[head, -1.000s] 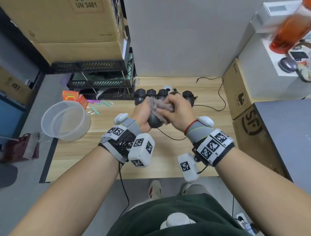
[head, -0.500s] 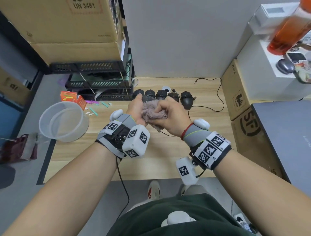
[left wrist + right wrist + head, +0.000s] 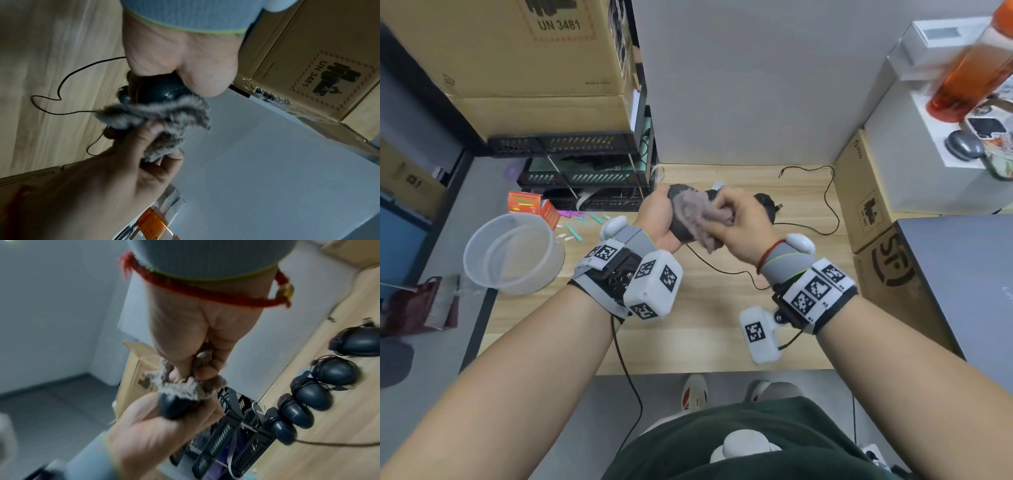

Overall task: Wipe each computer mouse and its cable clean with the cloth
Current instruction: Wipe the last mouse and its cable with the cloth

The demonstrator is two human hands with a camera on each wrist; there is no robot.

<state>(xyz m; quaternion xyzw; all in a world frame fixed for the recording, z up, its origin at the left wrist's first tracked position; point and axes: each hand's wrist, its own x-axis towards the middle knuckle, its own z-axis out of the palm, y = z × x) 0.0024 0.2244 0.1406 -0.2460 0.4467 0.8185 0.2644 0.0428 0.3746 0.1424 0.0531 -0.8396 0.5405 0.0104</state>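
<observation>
Here, left hand grips one mouse, right hand bunches one cloth, five mice tabled.

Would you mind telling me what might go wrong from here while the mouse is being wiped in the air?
1. The left hand holds the mouse above the desk; a hard rub from the cloth in the right hand could knock it loose.
2. Its cable trails loose across the desk and might snag.
3. The other mice lie close behind and could get bumped.
</observation>
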